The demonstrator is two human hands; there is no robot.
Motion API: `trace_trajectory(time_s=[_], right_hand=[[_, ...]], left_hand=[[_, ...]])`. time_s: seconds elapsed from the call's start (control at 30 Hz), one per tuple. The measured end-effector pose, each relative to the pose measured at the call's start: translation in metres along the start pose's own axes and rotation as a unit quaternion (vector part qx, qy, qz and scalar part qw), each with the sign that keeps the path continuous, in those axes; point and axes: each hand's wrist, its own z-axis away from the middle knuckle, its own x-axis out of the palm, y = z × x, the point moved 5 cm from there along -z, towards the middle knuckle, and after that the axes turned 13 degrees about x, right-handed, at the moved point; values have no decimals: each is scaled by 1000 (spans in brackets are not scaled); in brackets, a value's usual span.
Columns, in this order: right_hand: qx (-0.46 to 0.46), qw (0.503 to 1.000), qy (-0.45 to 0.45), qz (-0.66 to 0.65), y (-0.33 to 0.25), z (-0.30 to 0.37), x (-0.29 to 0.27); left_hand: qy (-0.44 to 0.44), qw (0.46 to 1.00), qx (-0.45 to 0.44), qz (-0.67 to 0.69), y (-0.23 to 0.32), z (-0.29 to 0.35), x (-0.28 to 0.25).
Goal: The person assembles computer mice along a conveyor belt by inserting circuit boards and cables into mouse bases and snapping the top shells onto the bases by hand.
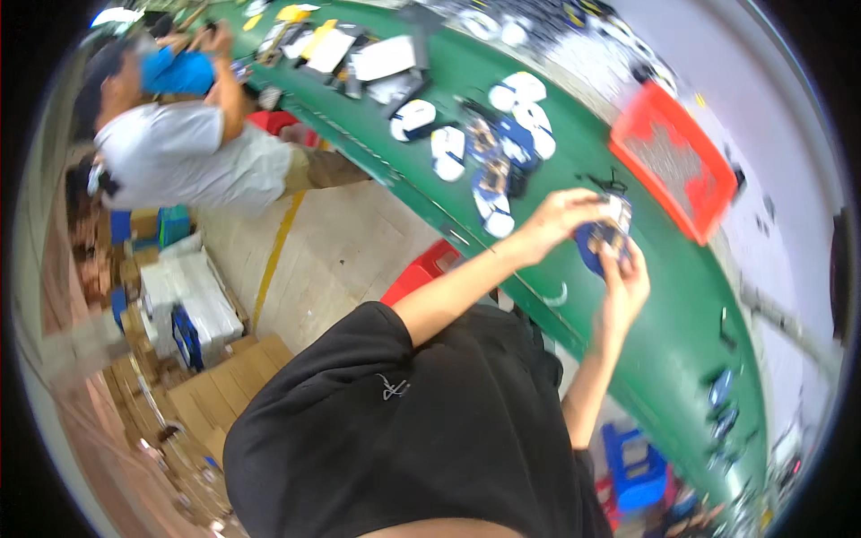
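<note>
Over the green work surface I hold a small rounded dark-blue device part (pixel 589 249) with exposed copper-coloured and dark inner parts and thin black wires. My left hand (pixel 563 218) is closed on its upper side, fingers bent over a pale piece at the top. My right hand (pixel 626 285) pinches the lower edge with thumb and fingers. The exact kind of the device is too blurred to tell. Just left of my hands lie several similar white-and-blue pieces, among them an open housing (pixel 492 202) with copper-coloured insides and a closed white one (pixel 447 152).
A red tray (pixel 717 184) with many small metallic pieces stands along the far edge. Boxes and white cards (pixel 386 58) lie farther left on the green bench (pixel 659 359). A co-worker (pixel 179 148) sits at left. Dark-blue parts (pixel 720 387) lie at right; a blue stool (pixel 635 466) stands below.
</note>
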Motion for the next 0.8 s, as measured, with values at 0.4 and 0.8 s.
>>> trace_trajectory(time_s=[0.4, 0.8], right_hand=[[54, 997, 9, -60, 40, 24, 15], [47, 992, 87, 73, 74, -65, -71]], left_hand=[[-21, 997, -26, 72, -32, 12, -4], [270, 844, 104, -452, -29, 57, -168]])
